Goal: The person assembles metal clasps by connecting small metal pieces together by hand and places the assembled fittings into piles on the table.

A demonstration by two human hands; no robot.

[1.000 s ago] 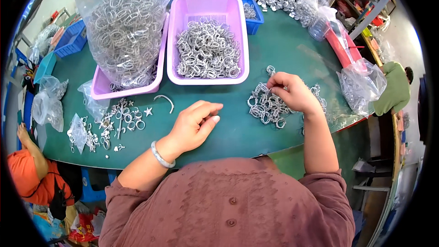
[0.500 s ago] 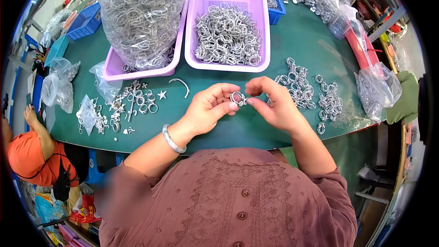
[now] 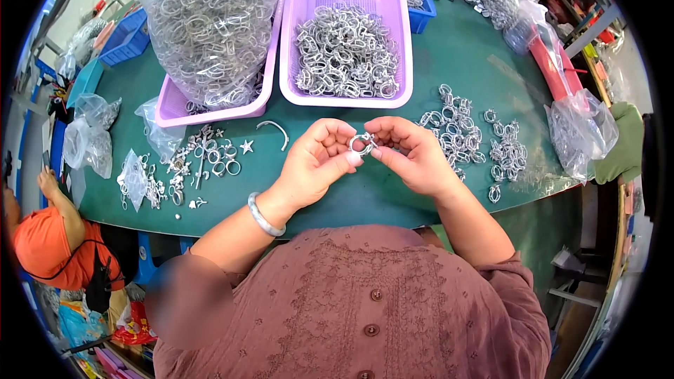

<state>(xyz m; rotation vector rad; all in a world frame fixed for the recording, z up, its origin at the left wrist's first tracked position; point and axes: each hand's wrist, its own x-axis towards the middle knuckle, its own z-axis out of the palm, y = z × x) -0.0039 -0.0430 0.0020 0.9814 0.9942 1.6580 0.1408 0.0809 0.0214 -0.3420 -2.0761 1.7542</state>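
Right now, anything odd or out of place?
Mildly odd: one curved grey strip lies alone between the mixed silvery pieces and the left hand; a round blurred patch hides part of the maroon top, perhaps an image flaw. Nothing else stands out.

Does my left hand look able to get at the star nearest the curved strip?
Probably yes: the star lies uncovered on the green table, with only the curved strip near the way across. Your left hand is holding a ring, though, so its grip would likely have to come free first.
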